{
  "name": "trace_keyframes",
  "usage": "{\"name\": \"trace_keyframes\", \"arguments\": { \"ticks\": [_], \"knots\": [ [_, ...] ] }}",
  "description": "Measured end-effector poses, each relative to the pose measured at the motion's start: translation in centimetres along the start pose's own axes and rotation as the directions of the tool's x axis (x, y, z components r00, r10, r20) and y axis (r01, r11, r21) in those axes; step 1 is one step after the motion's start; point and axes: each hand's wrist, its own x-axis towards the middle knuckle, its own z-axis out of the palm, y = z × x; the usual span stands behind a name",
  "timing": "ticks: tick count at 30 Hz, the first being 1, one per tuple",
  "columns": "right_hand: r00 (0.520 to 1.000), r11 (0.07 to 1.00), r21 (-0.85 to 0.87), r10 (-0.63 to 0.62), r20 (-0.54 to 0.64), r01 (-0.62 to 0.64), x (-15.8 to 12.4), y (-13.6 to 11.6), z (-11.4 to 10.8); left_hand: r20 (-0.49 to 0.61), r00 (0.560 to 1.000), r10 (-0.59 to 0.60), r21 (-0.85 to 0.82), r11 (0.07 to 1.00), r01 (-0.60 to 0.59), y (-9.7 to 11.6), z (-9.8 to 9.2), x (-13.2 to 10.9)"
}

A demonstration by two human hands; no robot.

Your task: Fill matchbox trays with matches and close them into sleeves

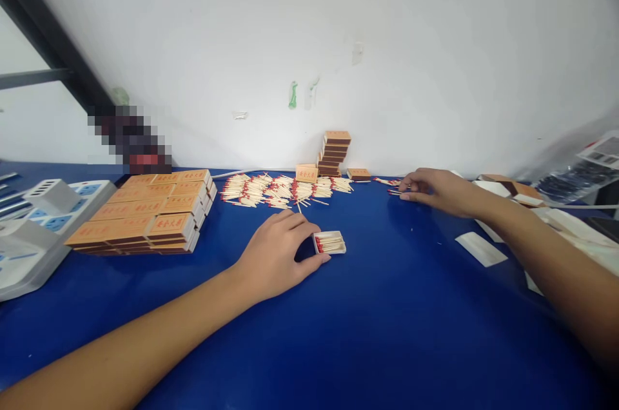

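My left hand (280,249) pinches the left end of a small white matchbox tray (341,242) lying on the blue table. Red-tipped matches (329,244) lie side by side in the tray. Farther off to the right, my right hand (435,191) has its fingers bent together at a few loose matches (384,182); what lies between its fingertips is too small to make out. Behind the tray spreads a long heap of loose matches (251,189), with an orange matchbox (306,173) leaning at its back.
Stacked orange matchboxes (140,207) fill the left, beside a white power strip (91,200). A leaning tower of matchboxes (336,149) and a single matchbox (358,174) stand by the wall (411,75). White card pieces (481,249) and a clear plastic bag (570,178) lie right.
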Motion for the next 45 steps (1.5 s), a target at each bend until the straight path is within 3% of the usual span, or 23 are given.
{"name": "trace_keyframes", "arguments": {
  "ticks": [8,11,14,19,23,27,30,32,37,40,42,45],
  "knots": [
    [0.999,0.999,-0.036,0.008,-0.033,-0.009,0.0,-1.3,0.6,0.005,1.0,-0.001,0.001,1.0,0.001,0.1,-0.1,0.1],
    [0.998,0.999,0.002,-0.036,-0.045,0.036,-0.5,-4.5,0.1,0.003,1.0,0.001,0.004,1.0,-0.001,0.1,-0.1,0.1],
    [0.989,0.988,0.064,-0.136,-0.052,0.14,-1.7,-9.4,0.0,-0.006,1.0,0.001,0.002,1.0,-0.001,0.0,-0.1,0.1],
    [0.933,0.934,0.062,-0.343,-0.104,0.351,-3.7,-16.2,1.8,-0.017,1.0,0.015,-0.004,1.0,-0.015,0.1,0.1,0.0],
    [0.92,0.924,-0.021,-0.381,-0.093,0.381,-4.4,-18.1,3.5,-0.016,1.0,0.025,0.001,1.0,-0.025,0.2,0.2,0.0],
    [0.92,0.925,0.004,-0.378,-0.106,0.381,-4.4,-18.5,4.0,-0.025,0.999,0.031,-0.001,1.0,-0.031,0.2,0.2,0.0],
    [0.924,0.927,0.061,-0.36,-0.129,0.37,-3.9,-17.7,3.3,-0.027,0.999,0.027,-0.008,1.0,-0.027,0.1,0.2,0.0],
    [0.931,0.944,0.039,-0.314,-0.187,0.327,-3.1,-15.7,2.3,-0.031,0.999,0.025,-0.013,1.0,-0.025,0.1,0.2,0.0],
    [0.958,0.995,-0.083,-0.073,-0.276,0.051,-0.7,-5.9,0.2,-0.03,0.999,0.024,-0.014,1.0,-0.024,0.1,0.2,0.0],
    [0.983,0.999,-0.029,0.015,-0.183,-0.021,0.0,-0.7,-0.1,-0.024,0.999,0.024,-0.017,1.0,-0.024,0.0,0.2,-0.1],
    [0.99,1.0,0.017,0.021,-0.138,-0.019,0.1,1.0,0.0,-0.018,1.0,0.023,-0.013,1.0,-0.023,0.0,0.2,-0.1],
    [0.989,0.999,0.039,0.015,-0.146,-0.009,0.1,1.1,0.4,-0.018,1.0,0.024,-0.004,1.0,-0.024,0.0,0.2,-0.1]
  ]
}}
